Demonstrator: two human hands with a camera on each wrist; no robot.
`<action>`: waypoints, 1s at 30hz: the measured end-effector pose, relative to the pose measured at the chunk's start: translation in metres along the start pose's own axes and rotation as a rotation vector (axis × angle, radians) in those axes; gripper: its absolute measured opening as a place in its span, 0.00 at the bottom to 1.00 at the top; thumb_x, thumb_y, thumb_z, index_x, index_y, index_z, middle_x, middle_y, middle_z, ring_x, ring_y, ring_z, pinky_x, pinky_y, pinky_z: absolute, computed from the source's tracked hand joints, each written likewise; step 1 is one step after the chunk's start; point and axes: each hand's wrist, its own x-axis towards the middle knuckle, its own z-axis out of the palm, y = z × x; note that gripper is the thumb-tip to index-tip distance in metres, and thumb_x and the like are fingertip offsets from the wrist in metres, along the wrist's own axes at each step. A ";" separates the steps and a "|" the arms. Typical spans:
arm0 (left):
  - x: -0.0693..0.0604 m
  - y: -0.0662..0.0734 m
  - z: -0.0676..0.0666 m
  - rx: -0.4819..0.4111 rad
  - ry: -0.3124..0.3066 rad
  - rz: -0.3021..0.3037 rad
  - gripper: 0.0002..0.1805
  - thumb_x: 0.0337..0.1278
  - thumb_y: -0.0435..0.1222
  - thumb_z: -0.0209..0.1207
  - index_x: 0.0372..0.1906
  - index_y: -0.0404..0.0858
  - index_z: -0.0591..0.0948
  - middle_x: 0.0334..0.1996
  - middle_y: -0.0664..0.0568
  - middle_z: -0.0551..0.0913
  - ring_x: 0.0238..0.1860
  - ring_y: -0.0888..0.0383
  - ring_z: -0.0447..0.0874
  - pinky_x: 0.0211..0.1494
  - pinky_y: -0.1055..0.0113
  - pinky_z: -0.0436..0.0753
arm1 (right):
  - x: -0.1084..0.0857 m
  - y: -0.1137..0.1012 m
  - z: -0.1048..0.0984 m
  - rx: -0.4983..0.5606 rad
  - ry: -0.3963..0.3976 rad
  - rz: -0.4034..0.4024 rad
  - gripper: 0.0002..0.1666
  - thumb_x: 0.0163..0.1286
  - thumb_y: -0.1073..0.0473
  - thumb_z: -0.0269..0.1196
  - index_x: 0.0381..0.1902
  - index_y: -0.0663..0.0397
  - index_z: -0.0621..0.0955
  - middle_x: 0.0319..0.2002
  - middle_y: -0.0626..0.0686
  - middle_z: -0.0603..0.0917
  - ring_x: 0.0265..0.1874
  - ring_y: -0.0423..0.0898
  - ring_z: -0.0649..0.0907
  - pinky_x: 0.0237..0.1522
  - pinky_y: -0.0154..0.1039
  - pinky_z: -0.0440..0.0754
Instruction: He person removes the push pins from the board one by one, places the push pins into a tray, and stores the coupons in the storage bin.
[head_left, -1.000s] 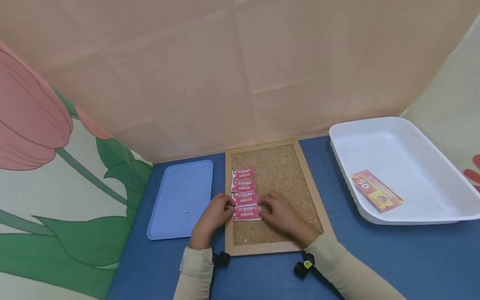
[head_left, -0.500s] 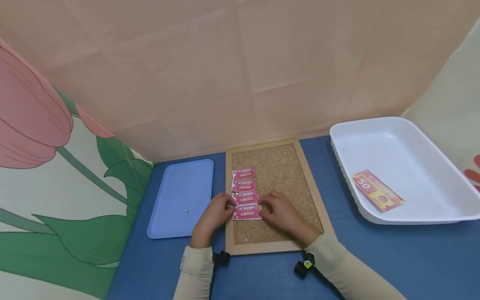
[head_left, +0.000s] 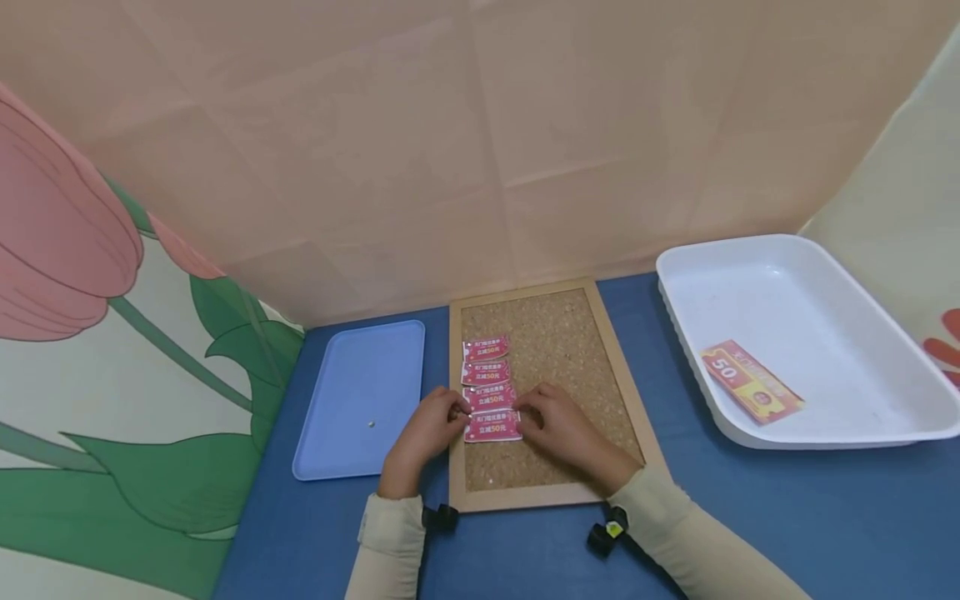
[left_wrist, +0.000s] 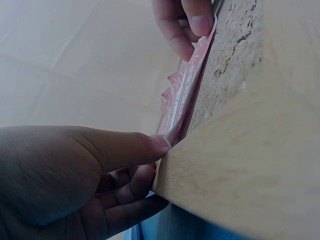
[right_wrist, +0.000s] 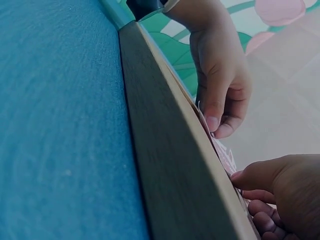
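While a pale blue tray [head_left: 375, 358] is seen to the left of the grip, with one tiny object [head_left: 371, 424] on it too small to be identified, the left edge of the near coupon [head_left: 493, 427] is pinched narrowly by the left hand [head_left: 430, 427], the thumb being laid on its corner. Just beyond the grip, three other coupons [head_left: 485, 372] are lined up in a column on the cork board [head_left: 570, 350]. Between the two hands the near coupon is spanned, and in the left wrist view a dark gap is shown beneath it; whether it is fastened anywhere cannot be told. Its right edge is pinched by the right hand [head_left: 562, 421], also narrowly. If the two edges were pulled unevenly, the paper could be skewed; if they were pushed together, it could be creased. Because the neighbouring coupon lies so close, it could be overlapped or nudged by the fingers, and a lifted edge might be left curling if the pinch were loosened too soon. Well apart, to the right of the grip, a white bin [head_left: 795, 308] is placed, in which a loose coupon [head_left: 752, 382] is held.
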 end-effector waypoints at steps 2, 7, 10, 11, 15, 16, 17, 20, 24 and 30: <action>0.000 -0.001 0.000 0.005 0.004 0.003 0.03 0.59 0.34 0.64 0.37 0.41 0.82 0.33 0.55 0.72 0.32 0.61 0.73 0.33 0.68 0.77 | 0.000 -0.001 0.000 -0.002 -0.003 0.005 0.13 0.62 0.55 0.68 0.45 0.46 0.85 0.35 0.42 0.74 0.34 0.41 0.72 0.35 0.38 0.72; 0.000 -0.001 0.001 0.020 0.008 0.004 0.03 0.60 0.35 0.64 0.37 0.41 0.82 0.33 0.56 0.73 0.32 0.61 0.73 0.34 0.69 0.77 | 0.000 -0.002 -0.001 -0.002 -0.007 0.012 0.13 0.62 0.55 0.68 0.45 0.47 0.84 0.36 0.42 0.74 0.34 0.40 0.72 0.36 0.39 0.72; 0.001 -0.001 0.002 0.018 0.004 0.003 0.03 0.60 0.35 0.64 0.37 0.41 0.82 0.34 0.56 0.73 0.33 0.61 0.74 0.34 0.68 0.77 | 0.000 -0.002 -0.002 -0.003 -0.008 0.015 0.13 0.62 0.55 0.68 0.45 0.46 0.84 0.36 0.42 0.75 0.35 0.41 0.72 0.36 0.39 0.72; 0.001 -0.001 0.002 0.019 0.003 0.002 0.03 0.60 0.35 0.64 0.37 0.41 0.82 0.34 0.56 0.73 0.33 0.61 0.74 0.34 0.68 0.78 | 0.000 -0.002 -0.002 -0.001 -0.010 0.018 0.13 0.63 0.55 0.68 0.45 0.46 0.84 0.36 0.42 0.74 0.35 0.41 0.72 0.36 0.38 0.72; 0.002 -0.002 0.002 0.033 0.001 -0.001 0.03 0.61 0.34 0.64 0.37 0.42 0.82 0.35 0.56 0.73 0.34 0.62 0.74 0.35 0.69 0.78 | 0.000 -0.001 -0.001 0.003 -0.011 0.027 0.13 0.62 0.54 0.68 0.46 0.46 0.84 0.35 0.42 0.74 0.34 0.41 0.71 0.35 0.38 0.72; 0.002 -0.002 0.003 0.036 0.001 0.001 0.03 0.61 0.34 0.64 0.37 0.41 0.81 0.35 0.56 0.73 0.34 0.62 0.74 0.35 0.69 0.78 | -0.001 -0.001 -0.001 0.003 -0.011 0.027 0.13 0.62 0.54 0.68 0.46 0.45 0.84 0.35 0.42 0.74 0.34 0.41 0.71 0.35 0.38 0.72; 0.002 -0.002 0.003 0.039 0.001 0.002 0.03 0.61 0.34 0.64 0.37 0.41 0.81 0.35 0.56 0.73 0.34 0.62 0.74 0.35 0.69 0.78 | -0.001 -0.001 -0.001 0.005 -0.009 0.026 0.13 0.62 0.54 0.68 0.46 0.45 0.84 0.35 0.42 0.74 0.34 0.41 0.72 0.35 0.38 0.72; 0.002 -0.001 0.002 0.043 0.004 0.003 0.03 0.61 0.34 0.64 0.37 0.41 0.81 0.35 0.56 0.73 0.34 0.61 0.74 0.35 0.68 0.77 | 0.000 -0.001 -0.001 0.001 -0.006 0.015 0.13 0.62 0.54 0.68 0.46 0.46 0.84 0.36 0.41 0.74 0.35 0.40 0.72 0.36 0.38 0.72; 0.002 -0.001 0.002 0.043 0.002 0.004 0.03 0.60 0.35 0.64 0.36 0.41 0.81 0.35 0.56 0.73 0.33 0.61 0.74 0.34 0.68 0.77 | 0.000 -0.001 -0.001 -0.002 -0.008 0.011 0.13 0.62 0.54 0.68 0.45 0.45 0.84 0.36 0.41 0.75 0.35 0.40 0.72 0.37 0.38 0.73; 0.001 -0.001 0.002 0.033 -0.006 0.009 0.03 0.61 0.35 0.64 0.37 0.41 0.81 0.35 0.55 0.73 0.34 0.61 0.74 0.35 0.68 0.78 | 0.000 -0.001 -0.001 -0.004 -0.017 0.034 0.13 0.63 0.53 0.68 0.46 0.44 0.84 0.36 0.41 0.74 0.36 0.40 0.72 0.38 0.39 0.73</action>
